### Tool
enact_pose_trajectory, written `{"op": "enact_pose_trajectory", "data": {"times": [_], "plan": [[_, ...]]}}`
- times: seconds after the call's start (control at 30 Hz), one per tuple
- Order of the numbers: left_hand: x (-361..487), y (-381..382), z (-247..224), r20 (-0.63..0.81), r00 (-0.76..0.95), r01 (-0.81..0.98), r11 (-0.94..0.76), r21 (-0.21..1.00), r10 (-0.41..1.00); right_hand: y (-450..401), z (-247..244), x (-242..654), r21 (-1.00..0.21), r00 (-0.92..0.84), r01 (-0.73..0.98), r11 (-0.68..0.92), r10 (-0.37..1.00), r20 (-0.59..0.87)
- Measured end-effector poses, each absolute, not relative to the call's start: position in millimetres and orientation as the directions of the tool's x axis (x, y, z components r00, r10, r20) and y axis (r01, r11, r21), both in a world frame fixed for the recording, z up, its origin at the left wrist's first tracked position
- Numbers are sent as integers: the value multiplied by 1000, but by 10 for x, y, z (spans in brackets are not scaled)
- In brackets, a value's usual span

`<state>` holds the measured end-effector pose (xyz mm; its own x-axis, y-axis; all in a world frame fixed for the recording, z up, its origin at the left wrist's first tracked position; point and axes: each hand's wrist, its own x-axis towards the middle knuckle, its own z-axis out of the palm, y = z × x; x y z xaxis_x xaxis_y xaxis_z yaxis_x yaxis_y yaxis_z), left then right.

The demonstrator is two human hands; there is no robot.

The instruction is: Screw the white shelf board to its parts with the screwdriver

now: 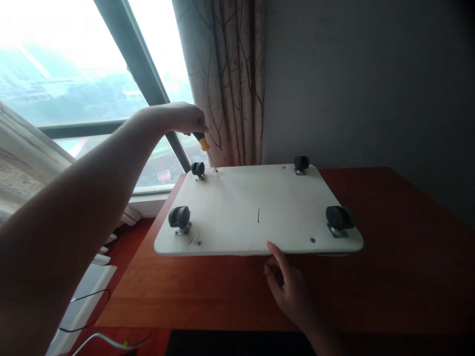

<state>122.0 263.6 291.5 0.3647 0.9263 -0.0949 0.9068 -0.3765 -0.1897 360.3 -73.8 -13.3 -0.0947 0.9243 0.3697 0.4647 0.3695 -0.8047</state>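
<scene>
A white board with rounded corners lies on the reddish-brown table, a black caster near each corner. My left hand is wrapped round the handle of a black and yellow screwdriver above the board's far left part. The screwdriver's tip meets a screw hole beside the far left caster. At the board's near edge, my right hand rests its extended index finger against the rim, the other fingers curled and holding nothing. Screws show at the near left and near right.
The wooden table extends under and around the board. Behind it hang a patterned curtain and a grey wall. A large window stands at the left. Cables lie by the floor at the lower left.
</scene>
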Motion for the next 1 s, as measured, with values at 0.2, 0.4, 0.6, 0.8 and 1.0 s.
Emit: {"op": "enact_pose_trajectory", "data": {"times": [0.2,0.4,0.6,0.8,1.0], "plan": [[1190,2596,2889,-111,510,859,-512,7,853,-737,-109,3604,-807,-93,467,362,927,362],[1197,2664,2850,-104,295,934,-309,-177,950,-730,-97,3607,-806,-104,457,377,922,372],[1159,2694,2892,-89,579,806,-585,-89,811,-730,-96,3601,-811,-94,454,369,925,367],[1157,2677,2820,-47,331,913,-332,-236,943,-739,-130,3604,-813,-101,454,364,928,359],[1140,2709,2828,-37,403,874,-397,-280,914,-730,-114,3600,-796,-97,471,381,919,382]]}}
